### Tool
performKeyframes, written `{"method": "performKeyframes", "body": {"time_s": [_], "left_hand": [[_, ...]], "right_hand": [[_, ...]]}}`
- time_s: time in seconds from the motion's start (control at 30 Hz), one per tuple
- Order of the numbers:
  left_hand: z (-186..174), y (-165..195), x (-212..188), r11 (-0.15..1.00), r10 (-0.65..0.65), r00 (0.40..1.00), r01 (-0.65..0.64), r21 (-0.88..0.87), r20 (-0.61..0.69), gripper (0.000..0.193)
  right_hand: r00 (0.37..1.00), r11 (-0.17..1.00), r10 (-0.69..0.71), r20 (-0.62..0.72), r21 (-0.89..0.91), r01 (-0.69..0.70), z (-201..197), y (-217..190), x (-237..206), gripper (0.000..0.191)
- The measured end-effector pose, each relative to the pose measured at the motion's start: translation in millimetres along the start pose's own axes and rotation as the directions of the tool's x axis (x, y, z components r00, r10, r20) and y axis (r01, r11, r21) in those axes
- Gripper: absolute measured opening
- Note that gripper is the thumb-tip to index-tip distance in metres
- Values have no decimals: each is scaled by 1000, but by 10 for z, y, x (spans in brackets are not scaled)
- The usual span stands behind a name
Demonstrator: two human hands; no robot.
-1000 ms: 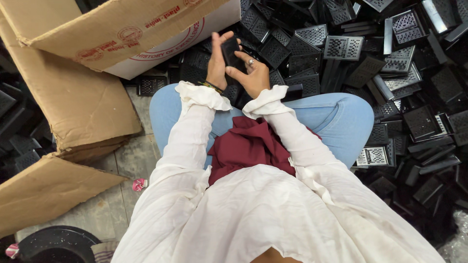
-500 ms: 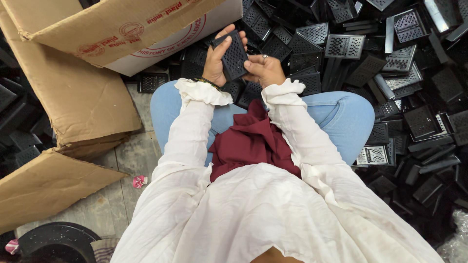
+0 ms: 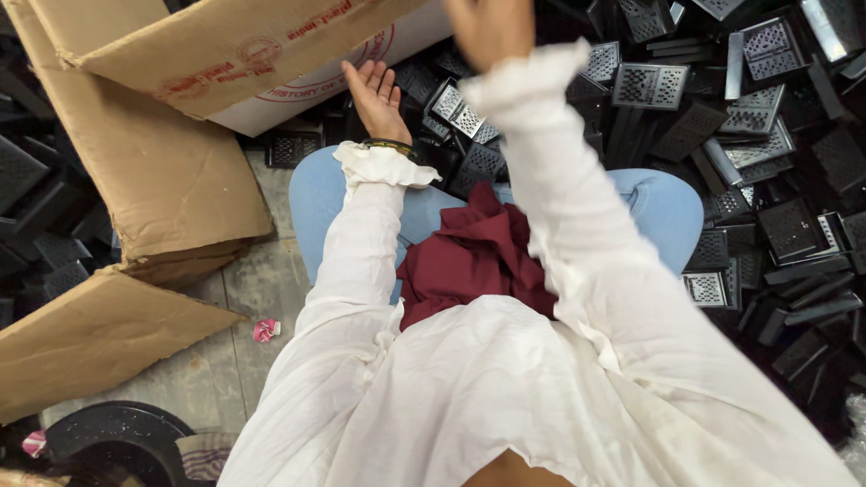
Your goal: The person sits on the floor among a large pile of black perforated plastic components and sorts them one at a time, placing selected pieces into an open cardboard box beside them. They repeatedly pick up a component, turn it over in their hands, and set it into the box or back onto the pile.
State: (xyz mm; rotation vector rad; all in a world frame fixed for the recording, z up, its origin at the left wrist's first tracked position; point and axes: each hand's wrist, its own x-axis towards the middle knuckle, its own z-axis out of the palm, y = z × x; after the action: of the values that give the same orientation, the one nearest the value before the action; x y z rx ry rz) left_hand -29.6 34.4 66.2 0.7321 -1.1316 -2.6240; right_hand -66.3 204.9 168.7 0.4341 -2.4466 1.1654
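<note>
I sit on the floor in a white top and blue jeans, with a maroon cloth (image 3: 474, 252) on my lap. My left hand (image 3: 373, 95) is stretched forward past my knee, palm up, fingers apart and empty, just below the edge of a cardboard box (image 3: 225, 45). My right hand (image 3: 492, 27) is raised high at the top edge, blurred and partly cut off, so what it holds is not visible. Under both hands lies a pile of black flat pieces with perforated silver grids (image 3: 649, 86).
The pile of black pieces (image 3: 794, 225) fills the right side and the far ground. Flattened cardboard (image 3: 99, 334) lies at the left over more black parts. A black round tub (image 3: 113, 437) sits at bottom left, and a small pink scrap (image 3: 265, 330) lies on the concrete floor.
Both hands held one black perforated piece in front of my knees. Now the left hand is open and empty, and the right arm has swung up toward the top of the view.
</note>
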Motion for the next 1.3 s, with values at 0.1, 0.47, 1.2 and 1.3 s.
{"method": "performKeyframes", "body": {"time_s": [0.1, 0.47, 1.2, 1.3], "left_hand": [[27, -23, -12, 999, 23, 1000, -23, 41, 10, 84], [37, -111, 33, 936, -111, 993, 91, 339, 42, 75], [79, -286, 35, 758, 431, 887, -457, 465, 168, 61], [74, -318, -136, 868, -30, 971, -92, 489, 236, 87]], "right_hand": [[913, 934, 224, 342, -344, -101, 287, -26, -747, 33], [788, 907, 298, 539, -416, -59, 507, -33, -1422, 70], [926, 935, 330, 186, 70, -347, 333, -5, -1452, 37], [960, 914, 263, 95, 294, -279, 139, 35, -1316, 36]]}}
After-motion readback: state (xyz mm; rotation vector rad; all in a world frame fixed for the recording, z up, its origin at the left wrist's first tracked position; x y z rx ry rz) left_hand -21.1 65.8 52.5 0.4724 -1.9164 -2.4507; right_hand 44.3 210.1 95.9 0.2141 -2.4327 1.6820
